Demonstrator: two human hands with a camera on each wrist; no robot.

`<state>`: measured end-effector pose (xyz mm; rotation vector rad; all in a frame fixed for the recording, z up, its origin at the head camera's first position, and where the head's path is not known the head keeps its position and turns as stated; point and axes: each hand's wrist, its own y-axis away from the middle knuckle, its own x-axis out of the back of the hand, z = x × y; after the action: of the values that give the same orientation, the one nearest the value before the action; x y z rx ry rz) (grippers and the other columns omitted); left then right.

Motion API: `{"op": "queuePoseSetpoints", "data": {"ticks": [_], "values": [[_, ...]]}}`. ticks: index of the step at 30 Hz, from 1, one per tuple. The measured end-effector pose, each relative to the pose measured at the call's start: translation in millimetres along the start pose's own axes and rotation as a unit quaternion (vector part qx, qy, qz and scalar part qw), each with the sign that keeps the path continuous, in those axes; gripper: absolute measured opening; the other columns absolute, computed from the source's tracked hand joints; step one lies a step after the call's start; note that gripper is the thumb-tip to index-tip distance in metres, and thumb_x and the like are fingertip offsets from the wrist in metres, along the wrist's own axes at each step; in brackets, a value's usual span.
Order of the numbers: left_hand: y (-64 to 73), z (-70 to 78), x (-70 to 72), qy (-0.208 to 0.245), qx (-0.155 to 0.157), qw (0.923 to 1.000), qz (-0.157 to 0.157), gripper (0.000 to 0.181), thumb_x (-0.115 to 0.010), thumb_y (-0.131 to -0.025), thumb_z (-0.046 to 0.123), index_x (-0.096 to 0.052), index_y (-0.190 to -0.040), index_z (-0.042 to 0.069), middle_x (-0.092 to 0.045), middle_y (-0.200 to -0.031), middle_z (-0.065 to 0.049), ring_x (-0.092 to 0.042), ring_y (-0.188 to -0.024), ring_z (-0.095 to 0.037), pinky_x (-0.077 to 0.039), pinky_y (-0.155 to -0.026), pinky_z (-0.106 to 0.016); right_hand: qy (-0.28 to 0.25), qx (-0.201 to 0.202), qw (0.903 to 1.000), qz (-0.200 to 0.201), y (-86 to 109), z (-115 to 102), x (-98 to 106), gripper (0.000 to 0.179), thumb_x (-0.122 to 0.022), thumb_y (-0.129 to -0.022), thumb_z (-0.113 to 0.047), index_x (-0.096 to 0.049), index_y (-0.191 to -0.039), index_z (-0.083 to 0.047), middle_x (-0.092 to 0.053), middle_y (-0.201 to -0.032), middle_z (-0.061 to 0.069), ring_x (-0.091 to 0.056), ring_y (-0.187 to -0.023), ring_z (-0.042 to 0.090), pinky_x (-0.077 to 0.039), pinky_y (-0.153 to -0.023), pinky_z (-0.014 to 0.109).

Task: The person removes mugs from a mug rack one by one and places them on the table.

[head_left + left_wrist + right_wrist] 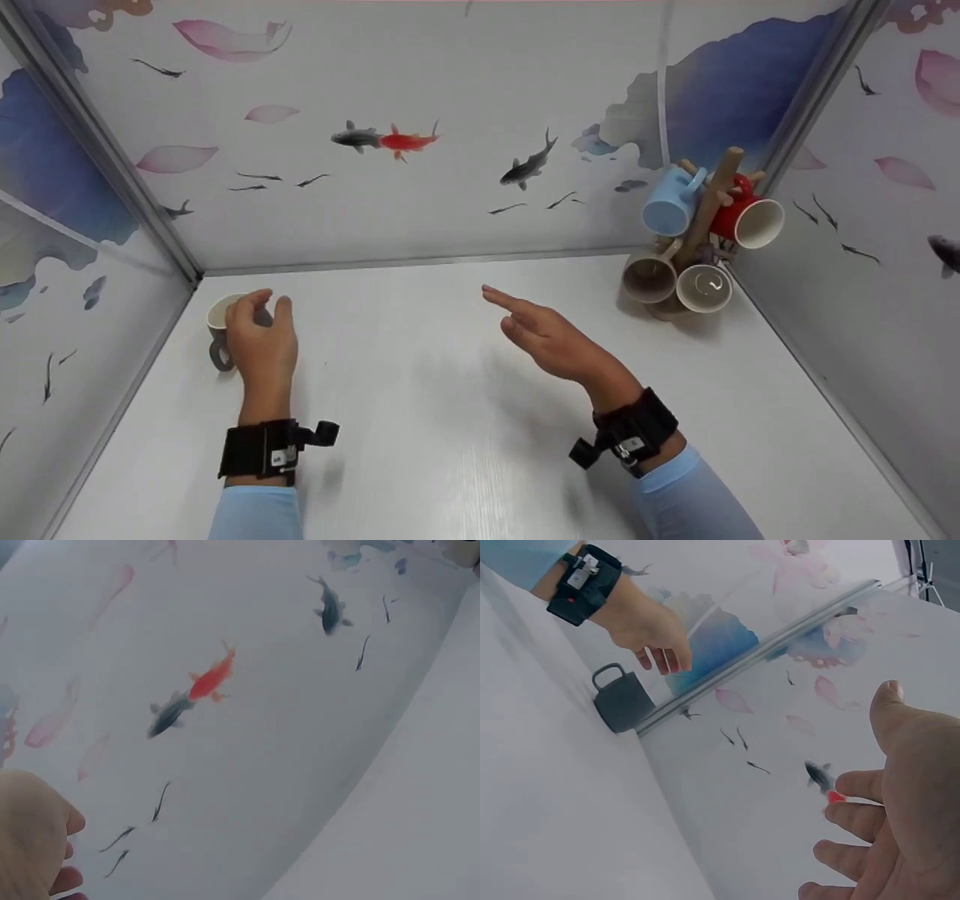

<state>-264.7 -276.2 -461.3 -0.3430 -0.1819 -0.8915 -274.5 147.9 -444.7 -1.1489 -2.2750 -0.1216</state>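
Note:
At the table's left stands a dark grey mug (219, 331) with a cream inside, upright, its handle toward the near side. My left hand (262, 334) hovers over and beside it, fingers loosely bent, and hides part of the mug in the head view. From the right wrist view, a gap shows between the left hand (651, 630) and the mug (622, 701). Over the middle of the table my right hand (551, 341) is held in the air with fingers extended, holding nothing. Only the edge of my left hand (34, 836) enters the left wrist view.
A wooden mug tree (709, 202) stands in the back right corner. On it hang several mugs, among them a light blue mug (666, 208), a red mug (726, 219) and a brownish mug (649, 277). Printed panels wall the white table (420, 420) at the back and sides.

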Motion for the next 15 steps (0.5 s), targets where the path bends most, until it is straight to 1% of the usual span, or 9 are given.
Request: {"op": "queuePoseSetpoints", "data": {"ticks": [2, 4, 7, 11, 13, 15], "values": [[7.7, 7.6, -10.2, -0.008, -0.017, 0.9991, -0.037, 0.047, -0.063, -0.115, 0.03, -0.063, -0.154, 0.002, -0.055, -0.16, -0.02, -0.049, -0.158, -0.036, -0.041, -0.134, -0.052, -0.005, -0.003, 0.9999, 0.016, 1.9, 1, 8, 0.07, -0.047, -0.12, -0.057, -0.038, -0.179, -0.02, -0.032, -0.188, 0.003, -0.027, -0.176, 0.032, -0.028, -0.141, 0.063], [16.0, 14.3, -21.6, -0.019, -0.038, 0.9964, -0.073, 0.049, -0.065, -0.116, 0.033, -0.063, -0.155, 0.004, -0.057, -0.161, -0.019, -0.05, -0.157, -0.036, -0.044, -0.132, -0.054, -0.01, -0.008, 0.9995, 0.028, 3.7, 2, 15, 0.071, -0.049, -0.12, -0.058, -0.037, -0.179, -0.02, -0.032, -0.188, 0.002, -0.026, -0.176, 0.033, -0.028, -0.141, 0.064], [31.5, 23.3, -41.2, -0.028, -0.059, 0.9884, -0.137, 0.055, -0.063, -0.117, 0.04, -0.06, -0.16, 0.007, -0.055, -0.166, -0.016, -0.048, -0.16, -0.035, -0.044, -0.131, -0.056, -0.01, -0.016, 0.9986, 0.05, 6.2, 5, 25, 0.07, -0.051, -0.12, -0.053, -0.037, -0.179, -0.018, -0.031, -0.188, 0.004, -0.028, -0.176, 0.036, -0.028, -0.141, 0.064], [59.4, 34.9, -68.6, -0.035, -0.073, 0.9699, -0.23, 0.061, -0.06, -0.117, 0.049, -0.055, -0.167, 0.014, -0.051, -0.173, -0.012, -0.044, -0.165, -0.033, -0.041, -0.134, -0.057, -0.009, -0.03, 0.9954, 0.091, 10.7, 9, 40, 0.065, -0.055, -0.122, -0.04, -0.037, -0.179, -0.015, -0.031, -0.188, 0.01, -0.028, -0.175, 0.041, -0.03, -0.14, 0.063], [74.3, 39.6, -81.1, -0.038, -0.09, 0.9593, -0.265, 0.063, -0.06, -0.117, 0.051, -0.054, -0.169, 0.016, -0.05, -0.174, -0.011, -0.044, -0.166, -0.033, -0.042, -0.134, -0.058, -0.011, -0.037, 0.9928, 0.113, 13.5, 10, 48, 0.063, -0.056, -0.122, -0.033, -0.037, -0.179, -0.014, -0.031, -0.188, 0.013, -0.027, -0.175, 0.042, -0.031, -0.139, 0.063], [88.4, 43.9, -92.0, -0.038, -0.111, 0.9494, -0.291, 0.062, -0.061, -0.117, 0.051, -0.054, -0.169, 0.016, -0.051, -0.174, -0.012, -0.044, -0.166, -0.034, -0.043, -0.134, -0.059, -0.009, -0.039, 0.9901, 0.135, 16.6, 11, 56, 0.061, -0.057, -0.122, -0.028, -0.038, -0.178, -0.012, -0.032, -0.187, 0.014, -0.026, -0.175, 0.042, -0.031, -0.139, 0.064]]}}
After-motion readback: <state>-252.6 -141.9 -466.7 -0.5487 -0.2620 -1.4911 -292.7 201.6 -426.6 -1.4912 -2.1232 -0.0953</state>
